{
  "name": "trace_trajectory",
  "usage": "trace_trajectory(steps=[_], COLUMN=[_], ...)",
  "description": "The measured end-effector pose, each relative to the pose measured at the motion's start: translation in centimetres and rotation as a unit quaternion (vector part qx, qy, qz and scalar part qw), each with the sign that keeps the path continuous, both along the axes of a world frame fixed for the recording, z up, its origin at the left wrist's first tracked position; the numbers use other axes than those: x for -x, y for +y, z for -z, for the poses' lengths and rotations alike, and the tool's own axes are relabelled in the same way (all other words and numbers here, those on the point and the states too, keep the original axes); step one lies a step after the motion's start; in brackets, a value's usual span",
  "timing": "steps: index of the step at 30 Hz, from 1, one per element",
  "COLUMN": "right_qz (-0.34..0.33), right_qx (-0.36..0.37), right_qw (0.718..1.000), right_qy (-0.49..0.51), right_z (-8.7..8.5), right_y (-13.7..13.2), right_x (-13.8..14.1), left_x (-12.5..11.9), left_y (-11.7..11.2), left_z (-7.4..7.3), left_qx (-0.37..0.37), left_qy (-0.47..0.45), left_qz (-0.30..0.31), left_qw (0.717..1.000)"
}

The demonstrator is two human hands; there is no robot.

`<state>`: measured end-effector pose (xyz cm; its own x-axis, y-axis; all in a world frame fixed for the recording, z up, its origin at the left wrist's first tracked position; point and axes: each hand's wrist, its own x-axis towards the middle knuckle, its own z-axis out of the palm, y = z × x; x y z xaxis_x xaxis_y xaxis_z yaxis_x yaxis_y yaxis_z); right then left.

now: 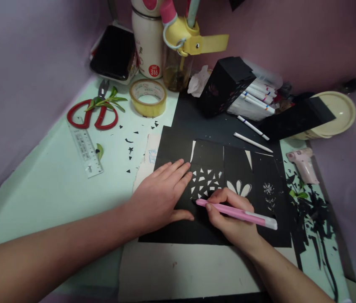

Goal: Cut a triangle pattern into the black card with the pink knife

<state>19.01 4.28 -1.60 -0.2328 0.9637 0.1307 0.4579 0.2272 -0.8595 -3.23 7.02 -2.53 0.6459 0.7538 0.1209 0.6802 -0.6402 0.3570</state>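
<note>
A black paper sheet lies flat on the desk, with small triangles, petal shapes and a flower pattern cut out of it. My left hand presses flat on the sheet's left part, fingers spread beside the triangle cut-outs. My right hand grips a pink craft knife like a pen. The knife's tip touches the black paper just below the triangles.
Red scissors, a clear ruler and a tape roll lie at the back left. A flask, a black paper box, white markers, a pale bowl and a pink glue gun stand behind and right. Black scraps litter the right edge.
</note>
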Motion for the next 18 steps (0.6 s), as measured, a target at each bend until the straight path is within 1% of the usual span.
trace_trajectory(steps=[7, 13, 18], right_qz=[0.009, 0.016, 0.001], right_qx=[0.001, -0.014, -0.034], right_qw=[1.0, 1.0, 0.999], right_qy=[0.011, 0.01, 0.017], right_z=[0.14, 0.25, 0.3], right_y=[0.02, 0.12, 0.09], right_x=[-0.18, -0.15, -0.25], left_x=[-0.13, -0.1, -0.09], left_y=[-0.05, -0.12, -0.18], left_z=[-0.04, 0.16, 0.19], left_qx=[-0.018, -0.015, -0.022], left_qy=[0.025, 0.004, 0.004], left_qz=[-0.004, -0.003, -0.005], left_qw=[1.0, 1.0, 1.0])
